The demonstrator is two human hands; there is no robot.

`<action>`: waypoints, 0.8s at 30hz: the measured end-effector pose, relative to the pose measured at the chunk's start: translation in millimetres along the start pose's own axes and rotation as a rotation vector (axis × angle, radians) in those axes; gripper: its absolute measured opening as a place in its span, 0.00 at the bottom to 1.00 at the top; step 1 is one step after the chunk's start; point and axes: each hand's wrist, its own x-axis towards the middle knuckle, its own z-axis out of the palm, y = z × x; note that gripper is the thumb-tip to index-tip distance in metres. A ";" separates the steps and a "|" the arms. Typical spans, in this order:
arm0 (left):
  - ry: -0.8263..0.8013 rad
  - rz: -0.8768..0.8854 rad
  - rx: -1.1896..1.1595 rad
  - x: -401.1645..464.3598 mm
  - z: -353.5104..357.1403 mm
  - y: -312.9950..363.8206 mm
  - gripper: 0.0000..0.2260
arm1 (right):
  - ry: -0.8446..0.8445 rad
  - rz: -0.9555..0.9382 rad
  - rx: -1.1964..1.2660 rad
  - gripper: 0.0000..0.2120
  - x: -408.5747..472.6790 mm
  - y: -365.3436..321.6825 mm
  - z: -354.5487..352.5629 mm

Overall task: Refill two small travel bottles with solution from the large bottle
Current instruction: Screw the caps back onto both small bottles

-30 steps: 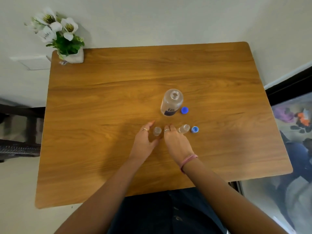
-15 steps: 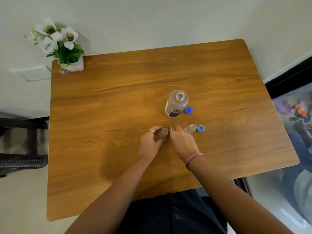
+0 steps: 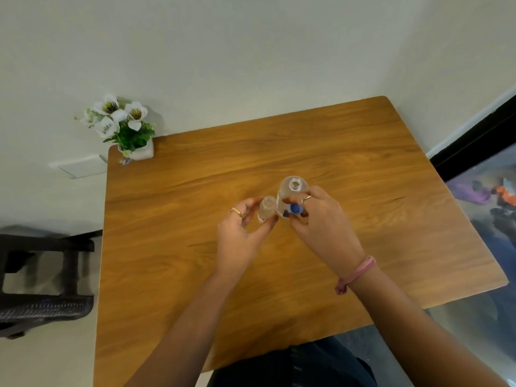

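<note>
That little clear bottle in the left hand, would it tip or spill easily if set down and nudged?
Probably yes. The small bottle looks narrow and upright, so a nudge could topple it. Its mouth is uncapped, so any contents would likely spill. It seems clear, thin plastic, likely light; the left hand holds it with just its fingers.

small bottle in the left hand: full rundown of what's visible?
The small bottle is clear, looks like plastic, with a round open mouth and no cap on it. Whether it holds liquid cannot be told. It stands roughly upright, lifted off the table, gripped by the left hand with fingers curled round its left side and the thumb below. It sits right beside the large bottle, close enough that contact cannot be ruled out.
</note>
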 end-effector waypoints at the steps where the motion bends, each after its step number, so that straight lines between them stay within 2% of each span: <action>1: 0.006 0.019 -0.017 0.7 -1.3 9.9 0.17 | 0.024 0.001 0.051 0.13 3.9 -2.8 -8.7; 6: 0.015 0.078 -0.036 5.0 -7.6 52.4 0.17 | 0.032 0.116 0.259 0.14 17.0 -11.7 -43.2; 11: 0.031 0.113 -0.042 10.3 -12.5 85.4 0.17 | 0.080 0.127 0.366 0.11 24.6 -15.5 -65.8; 17: 0.060 0.168 -0.053 14.8 -18.0 122.7 0.19 | 0.068 0.078 0.566 0.12 41.6 -28.0 -96.8; 24: 0.110 0.237 -0.066 19.1 -24.6 166.8 0.19 | 0.032 -0.111 0.802 0.16 64.6 -58.5 -141.2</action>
